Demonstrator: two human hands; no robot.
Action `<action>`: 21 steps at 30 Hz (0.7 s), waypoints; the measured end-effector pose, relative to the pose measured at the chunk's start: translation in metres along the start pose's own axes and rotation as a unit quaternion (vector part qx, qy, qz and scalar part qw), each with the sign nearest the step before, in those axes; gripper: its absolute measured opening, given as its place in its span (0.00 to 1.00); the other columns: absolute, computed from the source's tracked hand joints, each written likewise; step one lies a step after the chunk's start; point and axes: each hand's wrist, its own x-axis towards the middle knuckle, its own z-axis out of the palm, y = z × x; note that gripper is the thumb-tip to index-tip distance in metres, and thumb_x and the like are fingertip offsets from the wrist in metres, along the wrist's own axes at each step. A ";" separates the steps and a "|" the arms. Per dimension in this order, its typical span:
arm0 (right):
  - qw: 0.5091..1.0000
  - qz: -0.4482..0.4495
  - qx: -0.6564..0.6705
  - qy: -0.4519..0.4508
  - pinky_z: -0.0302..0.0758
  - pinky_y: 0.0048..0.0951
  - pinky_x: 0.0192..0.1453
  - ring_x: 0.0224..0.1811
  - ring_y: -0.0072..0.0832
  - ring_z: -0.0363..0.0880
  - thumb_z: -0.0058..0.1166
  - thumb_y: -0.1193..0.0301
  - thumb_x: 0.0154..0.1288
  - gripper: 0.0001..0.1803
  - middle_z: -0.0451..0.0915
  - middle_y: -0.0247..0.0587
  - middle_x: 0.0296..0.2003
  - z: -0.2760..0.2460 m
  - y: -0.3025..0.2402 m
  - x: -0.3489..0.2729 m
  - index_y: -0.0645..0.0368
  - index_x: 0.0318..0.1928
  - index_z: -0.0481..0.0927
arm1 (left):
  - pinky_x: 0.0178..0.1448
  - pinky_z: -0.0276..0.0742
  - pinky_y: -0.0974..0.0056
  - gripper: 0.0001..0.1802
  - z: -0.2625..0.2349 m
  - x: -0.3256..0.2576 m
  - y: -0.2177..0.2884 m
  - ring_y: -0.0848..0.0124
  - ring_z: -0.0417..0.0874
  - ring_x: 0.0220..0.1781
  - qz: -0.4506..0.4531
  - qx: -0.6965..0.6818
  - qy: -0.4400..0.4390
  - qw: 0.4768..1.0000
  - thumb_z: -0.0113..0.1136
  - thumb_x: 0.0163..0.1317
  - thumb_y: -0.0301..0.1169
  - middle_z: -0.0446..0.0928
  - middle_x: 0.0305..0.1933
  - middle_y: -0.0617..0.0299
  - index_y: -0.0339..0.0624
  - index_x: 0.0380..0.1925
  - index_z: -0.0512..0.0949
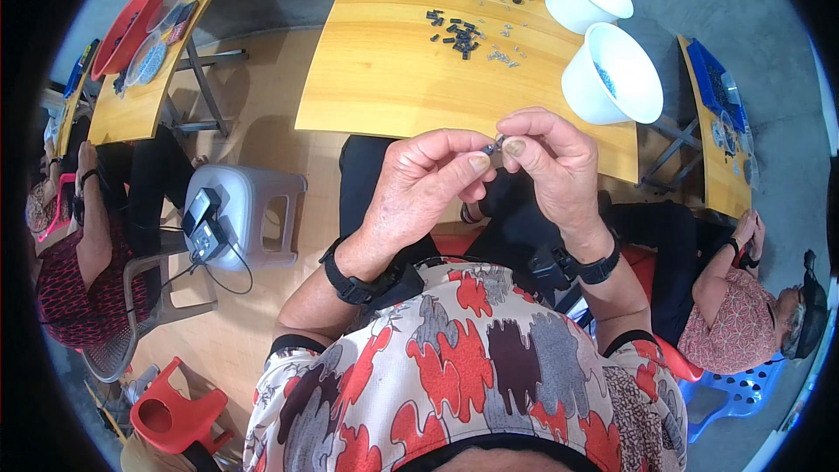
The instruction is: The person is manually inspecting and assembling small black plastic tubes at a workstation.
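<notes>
**Black part pinched between two hands**

Black and tiny, the small part (491, 148) sits between the fingertips of both hands, raised above the lap and short of the wooden table (384, 79). The left hand (419, 183) pinches it with thumb and forefinger; the right hand (551, 162) grips it from the other side. Steady, close fingertip pressure seems best, since so small a piece could slip easily. More loose parts (459, 35) lie on the table, near two white bowls (612, 74).

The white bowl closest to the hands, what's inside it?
The white bowl shows a few small bluish pieces on its inner wall. Its rim hides the bottom, so anything more is out of sight.
</notes>
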 end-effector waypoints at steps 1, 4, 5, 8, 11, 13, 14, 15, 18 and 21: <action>1.000 0.000 0.000 0.000 0.73 0.15 0.36 0.32 0.14 0.74 0.53 0.80 0.61 0.07 0.77 0.31 0.33 0.001 0.001 -0.001 0.64 0.41 0.79 | 0.34 0.76 0.77 0.09 0.000 0.000 -0.001 0.82 0.77 0.29 0.000 0.000 0.000 1.000 0.54 0.64 0.25 0.79 0.31 0.63 0.34 0.42 0.78; 1.000 -0.015 0.002 0.007 0.72 0.15 0.36 0.32 0.14 0.73 0.53 0.80 0.61 0.08 0.77 0.32 0.34 0.001 0.004 -0.003 0.64 0.42 0.79 | 0.34 0.76 0.77 0.09 0.001 0.001 -0.002 0.82 0.77 0.29 0.001 -0.003 0.002 1.000 0.54 0.63 0.25 0.79 0.31 0.63 0.34 0.41 0.78; 1.000 -0.021 -0.003 0.003 0.73 0.15 0.36 0.33 0.14 0.74 0.53 0.81 0.61 0.08 0.77 0.32 0.34 0.001 0.005 -0.003 0.64 0.42 0.78 | 0.34 0.76 0.77 0.09 0.001 0.001 -0.001 0.82 0.77 0.29 0.003 0.002 0.002 1.000 0.54 0.63 0.25 0.79 0.30 0.63 0.33 0.41 0.78; 0.999 -0.033 -0.014 0.001 0.74 0.16 0.38 0.34 0.15 0.75 0.52 0.82 0.61 0.08 0.77 0.34 0.35 0.001 0.005 -0.003 0.65 0.42 0.78 | 0.34 0.76 0.77 0.09 0.002 0.001 -0.001 0.82 0.77 0.29 0.002 0.008 0.004 1.000 0.54 0.63 0.25 0.80 0.30 0.63 0.33 0.41 0.78; 0.999 -0.048 -0.020 0.004 0.75 0.17 0.39 0.35 0.17 0.76 0.51 0.84 0.61 0.08 0.76 0.36 0.37 0.005 0.006 -0.004 0.66 0.41 0.78 | 0.34 0.76 0.77 0.08 0.001 0.001 -0.005 0.82 0.77 0.29 0.003 0.015 0.008 1.000 0.53 0.63 0.25 0.80 0.30 0.63 0.33 0.40 0.78; 0.998 -0.057 -0.020 0.006 0.76 0.18 0.40 0.35 0.18 0.77 0.51 0.84 0.61 0.08 0.76 0.38 0.37 0.009 0.008 -0.006 0.66 0.41 0.78 | 0.34 0.76 0.77 0.08 0.001 0.001 -0.007 0.82 0.77 0.29 0.006 0.018 0.008 1.000 0.53 0.63 0.24 0.80 0.31 0.63 0.33 0.40 0.78; 0.998 -0.060 -0.017 0.025 0.74 0.18 0.37 0.33 0.19 0.75 0.51 0.83 0.61 0.08 0.75 0.39 0.37 0.011 0.010 -0.008 0.67 0.41 0.77 | 0.34 0.77 0.77 0.08 0.002 0.001 -0.008 0.81 0.78 0.29 0.007 0.015 0.014 1.000 0.53 0.63 0.24 0.80 0.31 0.62 0.33 0.40 0.78; 0.997 -0.062 -0.013 0.043 0.73 0.18 0.35 0.30 0.19 0.74 0.51 0.83 0.61 0.07 0.75 0.40 0.36 0.013 0.012 -0.008 0.68 0.41 0.76 | 0.34 0.77 0.76 0.08 0.003 0.001 -0.008 0.81 0.78 0.29 0.009 0.012 0.020 1.000 0.53 0.63 0.24 0.80 0.31 0.62 0.33 0.40 0.78; 0.995 -0.074 -0.019 0.059 0.76 0.17 0.37 0.34 0.19 0.77 0.51 0.84 0.61 0.07 0.76 0.39 0.37 0.014 0.015 -0.009 0.66 0.41 0.78 | 0.34 0.78 0.76 0.09 0.007 0.001 -0.009 0.80 0.79 0.29 -0.012 -0.010 0.039 0.999 0.53 0.63 0.24 0.80 0.32 0.61 0.33 0.40 0.78; 0.992 -0.103 -0.054 0.045 0.76 0.17 0.35 0.33 0.18 0.77 0.51 0.83 0.62 0.07 0.76 0.38 0.36 0.010 0.015 -0.005 0.65 0.40 0.78 | 0.35 0.78 0.75 0.09 0.006 0.002 -0.006 0.79 0.80 0.30 -0.023 -0.026 0.026 0.999 0.52 0.64 0.24 0.80 0.34 0.60 0.33 0.41 0.78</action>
